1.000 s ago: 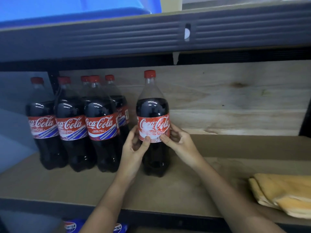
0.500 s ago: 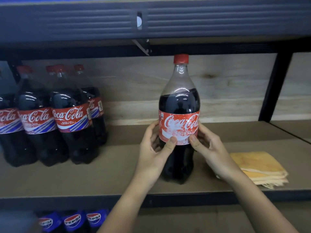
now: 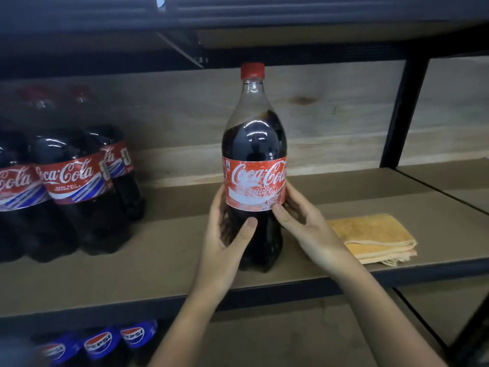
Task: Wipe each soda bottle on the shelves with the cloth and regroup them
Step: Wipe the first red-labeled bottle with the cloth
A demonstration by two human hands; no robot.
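Observation:
A large Coca-Cola bottle (image 3: 254, 165) with a red cap and a worn red label stands upright on the brown shelf board (image 3: 164, 255), near its front edge. My left hand (image 3: 225, 242) grips its lower body from the left, thumb across the front. My right hand (image 3: 304, 223) holds it from the right, thumb on the label's lower edge. A folded yellow cloth (image 3: 375, 237) lies on the shelf just right of my right hand. Several more Coca-Cola bottles (image 3: 71, 186) stand grouped at the far left.
Pepsi bottles (image 3: 103, 343) with blue labels show on the shelf below at lower left. A dark metal beam (image 3: 238, 14) of the upper shelf runs overhead. A black upright post (image 3: 402, 112) stands at the right, with a wooden back panel (image 3: 330, 115) behind.
The held bottle has shifted right, away from the group and closer to the cloth. My left hand has slid lower on the bottle, below the label.

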